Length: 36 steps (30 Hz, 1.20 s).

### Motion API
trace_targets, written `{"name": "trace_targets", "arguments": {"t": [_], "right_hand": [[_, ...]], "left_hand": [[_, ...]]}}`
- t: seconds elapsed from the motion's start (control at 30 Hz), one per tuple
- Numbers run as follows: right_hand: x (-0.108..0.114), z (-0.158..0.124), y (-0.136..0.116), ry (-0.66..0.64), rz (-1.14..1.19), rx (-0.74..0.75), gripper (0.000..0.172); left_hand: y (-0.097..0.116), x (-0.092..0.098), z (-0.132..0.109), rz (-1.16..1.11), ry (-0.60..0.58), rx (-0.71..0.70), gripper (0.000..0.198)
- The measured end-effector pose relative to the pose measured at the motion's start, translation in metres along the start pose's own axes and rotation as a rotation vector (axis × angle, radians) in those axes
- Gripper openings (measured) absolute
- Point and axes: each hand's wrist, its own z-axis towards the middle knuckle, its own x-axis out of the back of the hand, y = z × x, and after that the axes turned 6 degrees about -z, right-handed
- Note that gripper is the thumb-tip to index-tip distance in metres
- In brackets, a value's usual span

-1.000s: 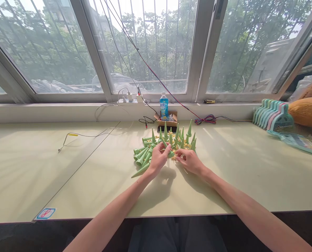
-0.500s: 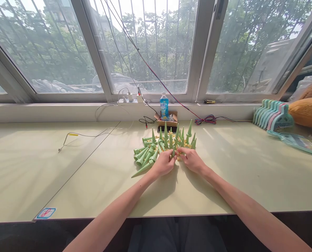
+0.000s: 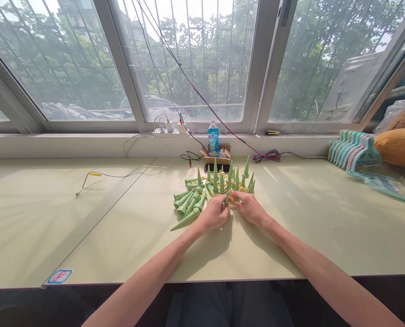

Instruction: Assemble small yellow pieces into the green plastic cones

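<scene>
My left hand (image 3: 215,212) is closed around a small green plant watering spike (image 3: 227,200), its pointed tip standing up above the fingers. Just to the right, my right hand (image 3: 250,206) has its thumb and fingertips drawn together close to the same spike. What those fingertips hold is too small to make out. Behind both hands several green spikes (image 3: 215,173) stand upright with small yellow pieces (image 3: 223,174) scattered among them. More green spikes (image 3: 191,203) lie on their sides left of my left hand.
Behind the spikes are a dark phone (image 3: 212,168), an open cardboard box (image 3: 224,156) and a blue bottle (image 3: 213,138). Bundled cable (image 3: 267,156) lies near the wall. Pastel hangers (image 3: 355,150) stand at the far right; a white cable (image 3: 82,185) crosses the table's left.
My left hand and its spike have shifted very slightly to the right. The right hand has stayed in nearly the same place.
</scene>
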Motion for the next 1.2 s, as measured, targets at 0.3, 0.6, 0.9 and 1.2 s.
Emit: {"name": "trace_targets", "arguments": {"t": [0.3,0.6,0.9,1.2], "right_hand": [[0.0009,0.0002,-0.0023,-0.029,-0.033,-0.016,0.023],[0.0012,0.0006,-0.0051,-0.012,-0.022,-0.020,0.015],[-0.0014,0.0024,-0.0021,0.014,-0.052,-0.010,0.024],[-0.0007,0.0022,-0.0042,0.070,-0.044,0.009,0.020]], "left_hand": [[0.0008,-0.0010,-0.0003,0.023,0.022,-0.016,0.013],[-0.0028,-0.0027,0.0005,0.050,0.028,0.015,0.018],[-0.0034,-0.0023,0.0011,-0.002,0.032,0.040,0.012],[-0.0055,-0.0018,0.0025,-0.096,0.052,0.079,0.016]]}}
